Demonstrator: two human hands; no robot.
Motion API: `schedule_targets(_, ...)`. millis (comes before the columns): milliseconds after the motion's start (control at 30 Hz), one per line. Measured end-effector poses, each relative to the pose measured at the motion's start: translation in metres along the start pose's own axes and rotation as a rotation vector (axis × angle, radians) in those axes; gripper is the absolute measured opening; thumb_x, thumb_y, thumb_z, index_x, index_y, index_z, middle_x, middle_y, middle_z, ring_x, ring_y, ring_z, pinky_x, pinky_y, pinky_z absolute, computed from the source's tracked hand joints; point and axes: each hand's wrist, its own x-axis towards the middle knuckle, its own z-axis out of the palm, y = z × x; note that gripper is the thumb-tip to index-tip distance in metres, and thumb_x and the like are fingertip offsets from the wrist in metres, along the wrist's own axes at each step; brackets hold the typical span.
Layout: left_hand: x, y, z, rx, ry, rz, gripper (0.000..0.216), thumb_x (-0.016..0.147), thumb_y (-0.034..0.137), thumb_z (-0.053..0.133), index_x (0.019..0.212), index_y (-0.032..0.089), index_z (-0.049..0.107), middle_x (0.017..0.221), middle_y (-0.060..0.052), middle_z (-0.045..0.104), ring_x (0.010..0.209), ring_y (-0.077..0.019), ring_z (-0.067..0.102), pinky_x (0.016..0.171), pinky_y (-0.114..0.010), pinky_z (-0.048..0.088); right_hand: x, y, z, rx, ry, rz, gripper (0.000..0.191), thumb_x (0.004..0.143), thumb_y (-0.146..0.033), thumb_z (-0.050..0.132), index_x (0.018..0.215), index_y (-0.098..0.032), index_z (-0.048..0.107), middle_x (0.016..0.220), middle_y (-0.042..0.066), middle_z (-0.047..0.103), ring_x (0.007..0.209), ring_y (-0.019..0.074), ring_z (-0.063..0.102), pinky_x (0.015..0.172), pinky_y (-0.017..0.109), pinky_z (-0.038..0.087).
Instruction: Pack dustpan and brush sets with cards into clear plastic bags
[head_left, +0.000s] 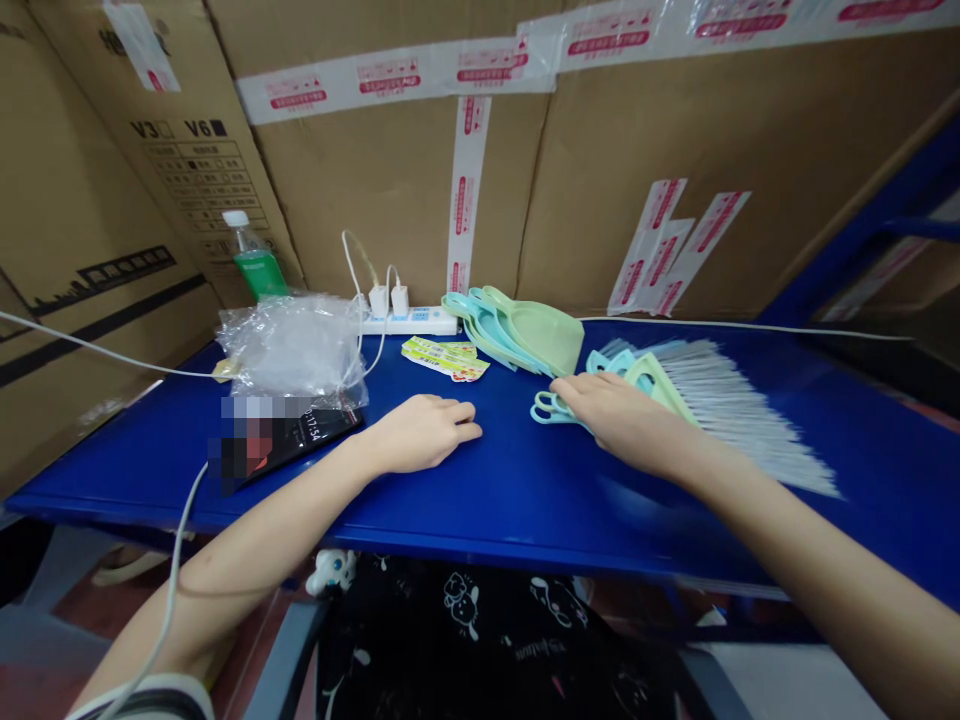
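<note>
My left hand (pixel 424 432) rests on the blue table with its fingers loosely bent and slightly apart, holding nothing visible. My right hand (pixel 626 420) is closed over the handles of small hand brooms (pixel 731 405), pale blue and pale green with whitish bristles that fan out to the right. Their looped handle ends (pixel 547 408) stick out left of my fingers; my palm hides part of the handles. Behind and between my hands lies a stack of pale blue and green dustpans (pixel 536 330). Yellow-green printed packets or labels (pixel 446 358) lie left of the dustpans.
Left on the table (pixel 495 490) are a phone (pixel 315 430) and a clear plastic bag (pixel 292 345), with a green-labelled bottle (pixel 255 260) behind. A white power strip (pixel 420 322) holds plugged chargers. Taped cardboard (pixel 390 180) walls the back. A cable (pixel 176 560) crosses my left arm.
</note>
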Motion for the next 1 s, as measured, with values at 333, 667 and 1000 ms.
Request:
schedule_targets(333, 0.000, 0.000, -0.001, -0.006, -0.012, -0.016, 0.026, 0.092, 0.012, 0.046, 0.107, 0.018, 0.066, 0.093, -0.004, 0.066, 0.074, -0.0153, 0.064, 0.070, -0.029, 0.051, 0.003, 0.004, -0.007, 0.205, -0.136, 0.081, 0.017, 0.090, -0.014, 0.041, 0.094, -0.019, 0.057, 0.091, 0.013, 0.071, 0.081, 0.0243, 0.066, 0.067, 0.031, 0.046)
schedule_targets(667, 0.000, 0.000, -0.001, 0.009, -0.025, -0.019, 0.026, 0.091, 0.011, 0.046, 0.106, 0.017, 0.067, 0.092, -0.005, 0.066, 0.074, -0.0154, 0.063, 0.069, -0.029, 0.051, 0.000, 0.023, -0.020, 0.309, -0.179, 0.209, 0.031, 0.091, -0.037, 0.047, 0.113, -0.016, 0.057, 0.084, 0.011, 0.070, 0.074, 0.0257, 0.065, 0.065, 0.033, 0.048)
schedule_targets(1000, 0.001, 0.000, -0.001, -0.005, -0.035, -0.024, 0.027, 0.092, 0.012, 0.045, 0.108, 0.017, 0.066, 0.092, -0.005, 0.066, 0.074, -0.0159, 0.063, 0.069, -0.029, 0.051, -0.018, 0.045, -0.001, 0.441, -0.083, 0.126, 0.041, 0.091, -0.044, 0.045, 0.119, -0.019, 0.061, 0.106, 0.014, 0.072, 0.092, 0.0297, 0.067, 0.076, 0.040, 0.051)
